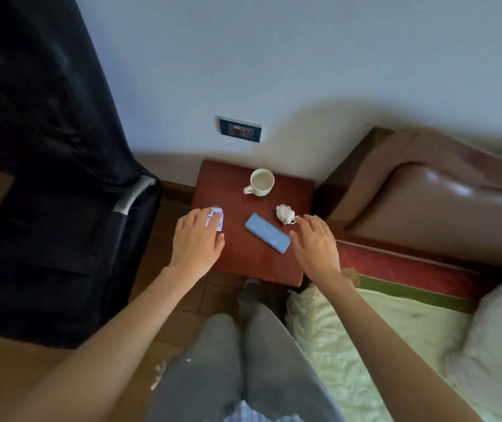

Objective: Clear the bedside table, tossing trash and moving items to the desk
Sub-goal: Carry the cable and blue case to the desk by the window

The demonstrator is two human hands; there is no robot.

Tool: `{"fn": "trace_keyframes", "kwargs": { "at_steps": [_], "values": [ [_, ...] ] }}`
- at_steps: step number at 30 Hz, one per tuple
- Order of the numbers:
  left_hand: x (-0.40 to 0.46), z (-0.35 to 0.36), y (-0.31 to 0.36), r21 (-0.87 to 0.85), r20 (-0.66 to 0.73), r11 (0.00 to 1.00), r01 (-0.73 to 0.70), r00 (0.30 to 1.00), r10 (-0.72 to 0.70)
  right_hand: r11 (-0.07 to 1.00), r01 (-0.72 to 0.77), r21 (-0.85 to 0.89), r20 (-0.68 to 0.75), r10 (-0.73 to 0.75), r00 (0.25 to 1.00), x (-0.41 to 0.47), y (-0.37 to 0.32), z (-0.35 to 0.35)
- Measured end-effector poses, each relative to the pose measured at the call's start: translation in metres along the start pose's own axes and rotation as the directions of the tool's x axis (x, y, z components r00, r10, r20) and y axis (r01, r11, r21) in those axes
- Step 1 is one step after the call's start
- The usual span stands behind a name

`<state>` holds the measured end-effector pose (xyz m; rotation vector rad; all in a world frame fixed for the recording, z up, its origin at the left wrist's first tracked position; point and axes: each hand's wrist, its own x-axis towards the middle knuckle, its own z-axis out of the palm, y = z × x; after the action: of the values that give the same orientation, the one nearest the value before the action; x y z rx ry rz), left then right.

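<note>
Your left hand lies over the small blue-and-white wrapper at the left edge of the red-brown surface; your fingers cover most of it, and you cannot tell from here whether they have closed on it or only rest on top. Your right hand is spread, fingers loose, with its fingertips just beside the crumpled white paper ball, which sits up and slightly left of them, toward the wall. Nothing is pinched in that hand yet.

Between your hands lies the blue case, its long axis running diagonally from upper left to lower right; its lower end is just beside your right thumb. The white mug stands at the back, handle to the left, well apart from both hands.

The likely next move is a short reach forward with the right hand to close on the paper ball, since that hand is much the nearer.
</note>
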<state>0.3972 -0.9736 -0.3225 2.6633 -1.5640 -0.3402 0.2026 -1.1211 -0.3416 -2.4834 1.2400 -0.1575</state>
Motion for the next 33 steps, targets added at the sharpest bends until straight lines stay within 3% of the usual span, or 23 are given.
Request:
{"fn": "trace_keyframes", "kwargs": {
  "at_steps": [6, 15, 23, 33],
  "values": [
    [0.047, 0.044, -0.002, -0.001, -0.001, 1.000, -0.032, 1.000, 0.032, 1.000, -0.003, -0.009, 0.092, 0.004, 0.996, 0.038, 0.025, 0.042],
    [0.110, 0.146, -0.018, -0.010, 0.094, 0.998, -0.055, 0.994, 0.056, 0.992, -0.057, 0.110, 0.181, 0.036, 0.983, 0.070, 0.063, 0.137],
    [0.138, 0.212, -0.034, -0.014, 0.140, 0.992, -0.123, 0.982, 0.124, 0.989, 0.015, 0.146, 0.206, -0.045, 0.977, 0.071, 0.068, 0.223],
    [0.126, 0.234, -0.046, -0.059, 0.172, 0.980, -0.189, 0.965, 0.197, 0.991, -0.134, 0.017, 0.150, 0.130, 0.980, 0.069, 0.067, 0.261]
  ]
}}
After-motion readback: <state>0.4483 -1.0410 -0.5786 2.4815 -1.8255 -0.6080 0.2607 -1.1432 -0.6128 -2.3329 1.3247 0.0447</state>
